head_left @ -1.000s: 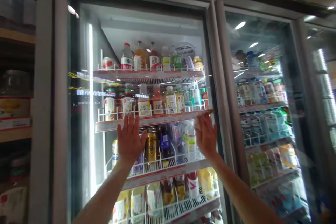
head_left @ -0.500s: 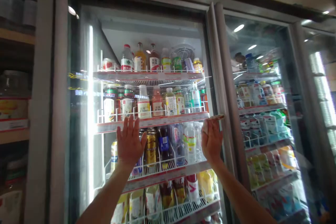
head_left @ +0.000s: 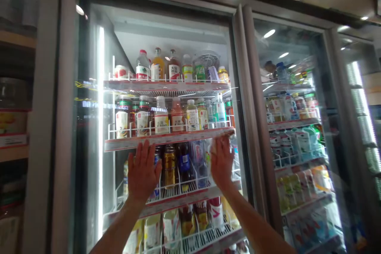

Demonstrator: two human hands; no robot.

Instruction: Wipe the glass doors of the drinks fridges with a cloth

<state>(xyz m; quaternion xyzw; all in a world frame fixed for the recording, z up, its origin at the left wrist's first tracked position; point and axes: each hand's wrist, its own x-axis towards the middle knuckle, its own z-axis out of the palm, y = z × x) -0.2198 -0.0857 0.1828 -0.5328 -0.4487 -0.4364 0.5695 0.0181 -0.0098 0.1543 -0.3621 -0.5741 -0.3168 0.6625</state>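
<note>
Both of my hands are raised against the glass door (head_left: 86,139) of a lit drinks fridge. My left hand (head_left: 143,176) lies flat on the pane, fingers up and slightly apart, holding nothing. Under the palm of my right hand (head_left: 222,164) a pale cloth (head_left: 213,146) is pressed to the glass. A brownish edge of it sticks out past the fingertips; most of it is hidden. Behind the pane, between my hands, stand a gold can (head_left: 170,166) and a dark bottle with a blue label (head_left: 185,160).
Wire-fronted shelves (head_left: 166,139) inside hold rows of bottles. A metal door frame (head_left: 248,87) runs upright on the right, beside a second glass door (head_left: 285,39) with more drinks. On the far left, jars (head_left: 13,95) stand on a dark rack.
My right hand has slid left across the glass with the cloth, away from the door's right edge. My left hand has shifted slightly left and down, still flat.
</note>
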